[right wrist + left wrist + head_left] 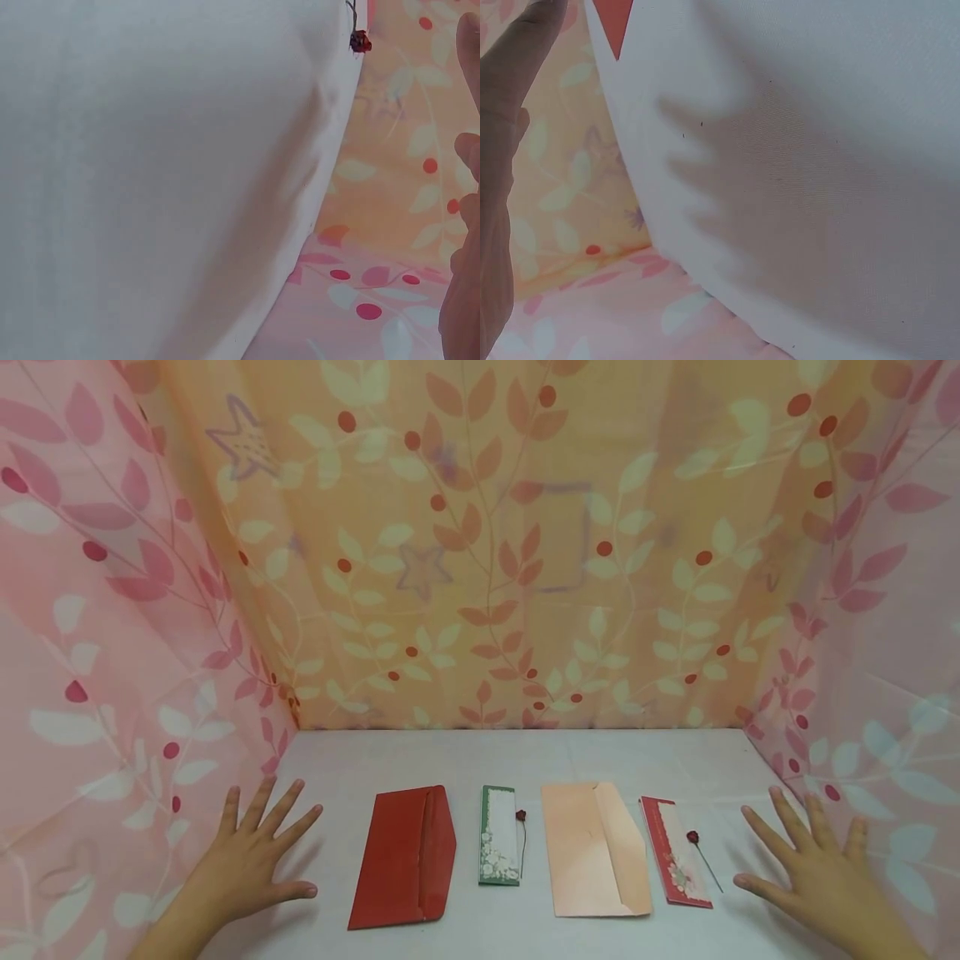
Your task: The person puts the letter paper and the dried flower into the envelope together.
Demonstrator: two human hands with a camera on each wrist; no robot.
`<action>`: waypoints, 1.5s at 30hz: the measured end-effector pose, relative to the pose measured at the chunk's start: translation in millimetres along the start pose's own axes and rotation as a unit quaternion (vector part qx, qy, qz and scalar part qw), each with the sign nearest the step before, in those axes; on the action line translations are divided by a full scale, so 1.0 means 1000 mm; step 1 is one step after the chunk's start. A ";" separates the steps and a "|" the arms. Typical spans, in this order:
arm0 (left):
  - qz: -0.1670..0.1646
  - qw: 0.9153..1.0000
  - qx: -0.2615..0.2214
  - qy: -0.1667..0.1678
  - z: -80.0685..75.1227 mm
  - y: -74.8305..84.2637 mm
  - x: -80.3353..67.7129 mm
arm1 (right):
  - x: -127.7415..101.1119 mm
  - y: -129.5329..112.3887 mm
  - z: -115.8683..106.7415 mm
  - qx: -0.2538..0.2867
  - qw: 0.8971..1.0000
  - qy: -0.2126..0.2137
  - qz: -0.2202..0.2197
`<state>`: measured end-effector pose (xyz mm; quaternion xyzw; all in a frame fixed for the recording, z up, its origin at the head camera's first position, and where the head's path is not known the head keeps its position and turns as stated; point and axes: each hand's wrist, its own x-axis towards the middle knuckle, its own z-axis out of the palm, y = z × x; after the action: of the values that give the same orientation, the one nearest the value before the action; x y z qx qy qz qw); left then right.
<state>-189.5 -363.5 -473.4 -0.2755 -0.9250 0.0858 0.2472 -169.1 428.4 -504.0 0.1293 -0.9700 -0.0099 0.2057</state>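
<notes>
Right, from the head view I see both hands hovering low over a white table (525, 752), palms down. My left hand (247, 860) is at the near left with fingers spread wide and straight, holding nothing; the nearest thing to it is a red envelope (405, 856), just to its right and not touched. Next rightward lies a green card (499, 847) with a small dried rose (521, 816) by its right edge, then a peach envelope (592, 852) with its flap open, then a red card (675, 852) with a second rose (692, 837) on a thin stem beside it. My right hand (810, 868) sits at the near right, fingers likewise splayed and empty, just right of the red card and apart from it. Leaf-patterned curtains (480, 568) close the table in on the left, far and right sides.

On the left wrist view I see only the side of the hand (499, 150), its shadow with spread fingers on the table, and a red corner (613, 22) at the top edge.

On the right wrist view, fingertips (469, 157) show at the right edge, and the rose (360, 40) lies near the table's top corner.
</notes>
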 end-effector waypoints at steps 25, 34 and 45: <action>0.016 1.000 -0.013 -0.006 -0.001 0.010 0.011 | 0.018 -0.027 0.014 0.016 0.999 0.030 -0.038; 0.026 0.999 -0.018 -0.010 -0.003 0.017 0.019 | 0.027 -0.044 0.014 0.022 0.998 0.044 -0.043; 0.028 0.999 -0.039 -0.011 0.000 0.028 0.031 | 0.038 -0.063 0.020 0.013 0.998 0.031 -0.043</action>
<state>-199.0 -323.2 -468.5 -0.3095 -0.9222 0.0598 0.2238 -195.6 357.3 -511.8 0.1740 -0.9567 -0.0020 0.2333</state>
